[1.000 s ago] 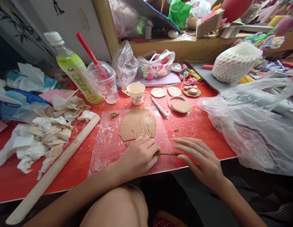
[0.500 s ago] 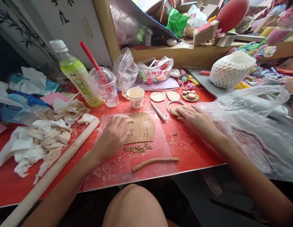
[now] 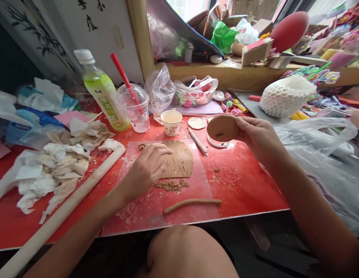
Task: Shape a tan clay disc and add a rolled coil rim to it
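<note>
My right hand [image 3: 258, 135] pinches a round brown clay disc [image 3: 221, 129] by its right edge and holds it up over the table. Behind and just below the disc lies a white ring [image 3: 218, 145], partly covered by it. My left hand [image 3: 147, 166] has its fingers loosely apart at the left side of a flat clay slab [image 3: 181, 158]; whether it presses on the slab I cannot tell. Clay scraps [image 3: 172, 186] lie in front of the slab, and a clay coil [image 3: 192, 204] rests nearer the edge of a clear sheet [image 3: 133, 222]. A slim whitish stick [image 3: 197, 142] lies behind.
A paper cup [image 3: 171, 125], a plastic cup [image 3: 136, 112] with a red straw and a green drink bottle [image 3: 105, 96] stand at the back. Leftward lie crumpled tissues [image 3: 63, 162] and a long rolling pin [image 3: 72, 200]. Clear plastic bags [image 3: 315, 162] spread on the right.
My right hand has lifted the clay disc off the table, up from inside the ring, which stays behind. My left hand remains by the slab. The camera view has shifted slightly.
</note>
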Tool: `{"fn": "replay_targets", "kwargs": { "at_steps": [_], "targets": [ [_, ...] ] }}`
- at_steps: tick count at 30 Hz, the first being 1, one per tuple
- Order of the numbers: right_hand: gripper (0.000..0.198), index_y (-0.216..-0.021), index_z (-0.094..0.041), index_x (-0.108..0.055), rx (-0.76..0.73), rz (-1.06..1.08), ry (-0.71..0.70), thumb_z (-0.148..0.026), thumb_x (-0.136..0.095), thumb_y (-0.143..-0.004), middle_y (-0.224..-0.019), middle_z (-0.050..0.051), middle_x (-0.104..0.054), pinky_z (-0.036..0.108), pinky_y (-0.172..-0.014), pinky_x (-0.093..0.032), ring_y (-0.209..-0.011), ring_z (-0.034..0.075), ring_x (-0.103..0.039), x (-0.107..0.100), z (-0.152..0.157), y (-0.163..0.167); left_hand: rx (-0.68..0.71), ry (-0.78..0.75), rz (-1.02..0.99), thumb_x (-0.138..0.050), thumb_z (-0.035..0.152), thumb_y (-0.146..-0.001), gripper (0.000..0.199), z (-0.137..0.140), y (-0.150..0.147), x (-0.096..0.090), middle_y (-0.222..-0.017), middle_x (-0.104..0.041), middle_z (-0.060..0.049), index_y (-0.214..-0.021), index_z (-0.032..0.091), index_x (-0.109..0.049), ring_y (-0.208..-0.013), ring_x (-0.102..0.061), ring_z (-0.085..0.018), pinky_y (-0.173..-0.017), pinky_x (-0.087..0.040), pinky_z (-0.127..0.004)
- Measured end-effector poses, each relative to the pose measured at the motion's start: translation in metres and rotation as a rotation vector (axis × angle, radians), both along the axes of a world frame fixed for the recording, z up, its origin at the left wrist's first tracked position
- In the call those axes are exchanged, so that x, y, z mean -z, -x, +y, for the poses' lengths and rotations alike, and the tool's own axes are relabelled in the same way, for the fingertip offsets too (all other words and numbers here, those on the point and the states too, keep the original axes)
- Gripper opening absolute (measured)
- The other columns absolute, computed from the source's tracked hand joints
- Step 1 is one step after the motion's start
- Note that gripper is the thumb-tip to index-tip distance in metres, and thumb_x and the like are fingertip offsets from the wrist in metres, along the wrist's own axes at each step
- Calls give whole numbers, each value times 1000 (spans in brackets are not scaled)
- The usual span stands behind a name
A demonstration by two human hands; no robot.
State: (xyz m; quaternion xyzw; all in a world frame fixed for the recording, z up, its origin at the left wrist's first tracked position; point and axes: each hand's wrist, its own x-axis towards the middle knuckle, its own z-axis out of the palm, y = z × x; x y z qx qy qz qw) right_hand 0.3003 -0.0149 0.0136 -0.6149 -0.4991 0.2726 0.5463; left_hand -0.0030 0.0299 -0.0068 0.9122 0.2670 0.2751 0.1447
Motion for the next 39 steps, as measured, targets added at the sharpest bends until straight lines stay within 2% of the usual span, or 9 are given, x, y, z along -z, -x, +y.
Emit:
{"fn": "replay_targets", "kwargs": {
  "at_steps": [6, 8, 14, 17, 27, 30, 32, 36, 39],
  "targets": [
    [19, -78, -20, -69, -310, 386, 125, -36, -60, -82, -76, 3, -70, 31, -64, -59, -69, 17, -67, -27, -18, 72, 12, 699, -384, -57, 40, -83, 45, -7, -19, -13, -122, -54, -10, -120, 20, -42, -112, -54, -20, -93, -48, -37],
    [17, -79, -22, -69, -321, 420, 112, -36, -59, -83, -80, 3, -70, 31, -64, -60, -73, 17, -68, -29, -18, 86, 42, 751, -464, -55, 43, -83, 47, -10, -17, -17, -120, -55, -12, -121, 19, -40, -109, -57, -20, -89, -51, -36],
    [20, -91, -20, -70, -364, 520, 171, -33, -55, -86, -94, 6, -72, 31, -68, -60, -80, 19, -69, -29, -18, 104, -71, -178, -266, -57, 37, -83, 42, -25, -3, -28, -127, -49, -7, -122, 27, -47, -123, -41, -22, -104, -37, -43],
    [22, -95, -19, -69, -424, 568, 192, -32, -52, -88, -93, 6, -72, 28, -66, -60, -77, 18, -69, -28, -21, 109, -45, -449, -217, -58, 26, -83, 29, -26, -6, -29, -124, -52, -7, -113, 23, -54, -125, -36, -23, -104, -36, -43],
    [19, -88, -24, -70, -252, 516, 103, -33, -53, -88, -88, 3, -73, 26, -64, -60, -77, 17, -70, -15, -56, 92, 36, -277, -592, -56, 16, -84, 19, -34, -13, -42, -88, -64, 2, -101, 24, -53, -84, -59, -12, -76, -50, -30],
    [15, -85, -25, -71, -117, 612, 92, -30, -57, -85, -83, 1, -72, 17, -53, -56, -68, 13, -68, -7, -85, 71, 1, -411, -777, -51, 18, -88, 21, -23, -43, -58, -90, -62, 2, -107, 26, -51, -81, -58, -10, -73, -49, -27],
    [12, -85, -26, -71, -52, 697, 115, -28, -59, -84, -79, 0, -72, 14, -50, -54, -64, 11, -66, 0, -104, 56, 49, -516, -617, -46, 23, -90, 17, -11, -74, -65, -90, -62, 2, -106, 27, -51, -88, -57, -12, -80, -47, -30],
    [8, -81, -27, -71, -5, 747, 141, -31, -64, -80, -77, -1, -72, 19, -56, -57, -64, 12, -68, 11, -126, 35, 66, -111, -87, -50, 34, -87, 31, 6, -120, -61, -125, -52, -11, -111, 15, -54, -127, -37, -27, -105, -30, -45],
    [14, -90, -27, -71, -8, 552, 98, -33, -64, -79, -92, 1, -73, 24, -62, -59, -77, 18, -70, 9, -129, 37, 115, 300, 75, -29, 50, -91, 48, -1, -115, -51, -98, -65, -11, -96, 13, -60, -95, -61, -24, -88, -45, -44]
  ]
}}
